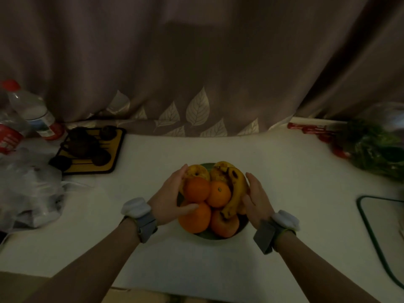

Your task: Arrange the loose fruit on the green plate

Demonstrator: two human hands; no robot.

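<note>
Dim light falls on a white surface [273, 171] backed by a grey leaf-print curtain [196, 73]. At centre, the round green plate [205, 236] lies almost hidden under piled oranges [196, 191], apples and a spotted banana [235, 193]. Left hand [169, 201] and right hand [255, 199] cup the heap, fingers spread, grasping nothing.

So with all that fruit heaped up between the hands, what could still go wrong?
The round orange fruits sit stacked on a small green plate, so one could roll off onto the white table if the left hand or right hand lets go abruptly. The spotted yellow banana leans at the pile's right edge and might slide out.
</note>
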